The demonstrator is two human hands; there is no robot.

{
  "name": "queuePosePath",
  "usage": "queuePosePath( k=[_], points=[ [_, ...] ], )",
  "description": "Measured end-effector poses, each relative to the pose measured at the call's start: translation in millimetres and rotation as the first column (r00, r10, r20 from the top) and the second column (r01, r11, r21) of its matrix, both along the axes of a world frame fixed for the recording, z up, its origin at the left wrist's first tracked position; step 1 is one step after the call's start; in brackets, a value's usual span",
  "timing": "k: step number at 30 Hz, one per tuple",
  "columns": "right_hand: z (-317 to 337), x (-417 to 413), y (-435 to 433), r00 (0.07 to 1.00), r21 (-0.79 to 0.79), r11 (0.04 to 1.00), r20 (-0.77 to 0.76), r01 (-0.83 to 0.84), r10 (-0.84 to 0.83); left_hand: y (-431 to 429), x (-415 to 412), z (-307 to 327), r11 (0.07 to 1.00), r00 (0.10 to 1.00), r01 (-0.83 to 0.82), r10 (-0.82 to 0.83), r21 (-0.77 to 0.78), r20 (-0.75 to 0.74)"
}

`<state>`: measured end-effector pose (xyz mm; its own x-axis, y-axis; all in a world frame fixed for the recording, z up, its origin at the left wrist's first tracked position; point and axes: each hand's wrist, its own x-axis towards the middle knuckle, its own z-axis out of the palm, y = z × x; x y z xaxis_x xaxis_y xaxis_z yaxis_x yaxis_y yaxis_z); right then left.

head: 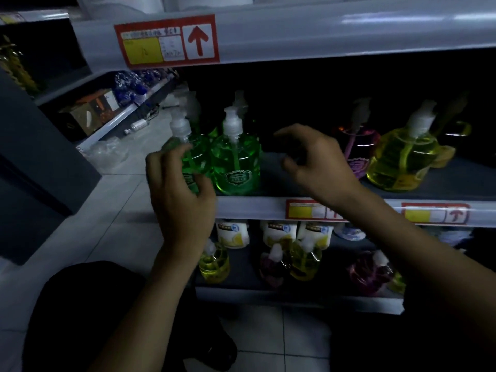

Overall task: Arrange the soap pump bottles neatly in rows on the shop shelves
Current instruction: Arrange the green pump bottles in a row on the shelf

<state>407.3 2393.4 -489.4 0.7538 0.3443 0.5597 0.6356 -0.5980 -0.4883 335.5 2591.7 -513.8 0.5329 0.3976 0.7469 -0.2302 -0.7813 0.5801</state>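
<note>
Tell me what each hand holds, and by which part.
Left hand grips the leftmost green soap pump bottle round its body. Right hand holds nothing, its fingers loosely curled.

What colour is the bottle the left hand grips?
Green pump bottle, in left hand; head view.

Left hand [180, 202] around leftmost green bottle [198, 157]

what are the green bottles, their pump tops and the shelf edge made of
Green bottles: likely clear glossy plastic; the dip tube and green liquid show through, with bright highlights. Pump tops: whitish translucent plastic, by their milky look. Shelf edge: smooth grey, probably painted metal or plastic; the dim view leaves it open.
</note>
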Motion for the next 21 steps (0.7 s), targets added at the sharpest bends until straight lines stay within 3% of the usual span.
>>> queuePosePath(
  k=[2, 5, 8, 12, 14, 16, 18, 20, 21],
  points=[
    [2.1, -12.3, -22.0, 0.998, 0.022, 1.000, 0.055, 0.016, -0.018, -14.9, -6.3, -6.1, 0.990, 0.994, 0.103, -0.106, 0.095, 0.035],
    [-6.3, -35.7, -54.7, 0.999, -0.061, 0.998, 0.034, 0.004, -0.002, -41.1, -12.0, -26.9, 0.922, 0.943, 0.330, -0.316, 0.200, -0.101],
    [-17.9, -57.4, -89.5, 0.993, -0.138, 0.990, -0.119, -0.041, 0.025, -70.4, -13.7, -54.7, 0.785, 0.834, 0.542, -0.458, 0.299, -0.309],
    [-62.3, -73.1, -145.7, 0.928, -0.398, 0.915, -0.362, -0.064, -0.092, -108.6, -9.0, -90.4, 0.680, 0.658, 0.701, -0.500, 0.215, -0.563],
    [-96.9, -77.3, -173.9, 0.828, -0.583, 0.803, -0.507, -0.123, -0.241, -127.1, -3.1, -109.3, 0.623, 0.561, 0.760, -0.481, 0.187, -0.674],
    [-122.3, -82.6, -200.1, 0.645, -0.696, 0.680, -0.633, -0.232, -0.428, -146.3, 4.5, -127.5, 0.571, 0.458, 0.811, -0.484, 0.127, -0.746],
    [-139.1, -83.2, -224.4, 0.479, -0.743, 0.574, -0.665, -0.345, -0.573, -166.2, 11.7, -143.1, 0.542, 0.357, 0.839, -0.485, 0.046, -0.798],
    [-156.2, -79.5, -248.7, 0.316, -0.737, 0.619, -0.676, -0.273, -0.666, -186.5, 18.6, -156.1, 0.520, 0.294, 0.854, -0.480, 0.001, -0.826],
    [-165.9, -75.5, -260.8, 0.310, -0.747, 0.649, -0.656, -0.140, -0.688, -196.8, 21.4, -160.8, 0.515, 0.273, 0.857, -0.481, -0.016, -0.833]
  ],
)
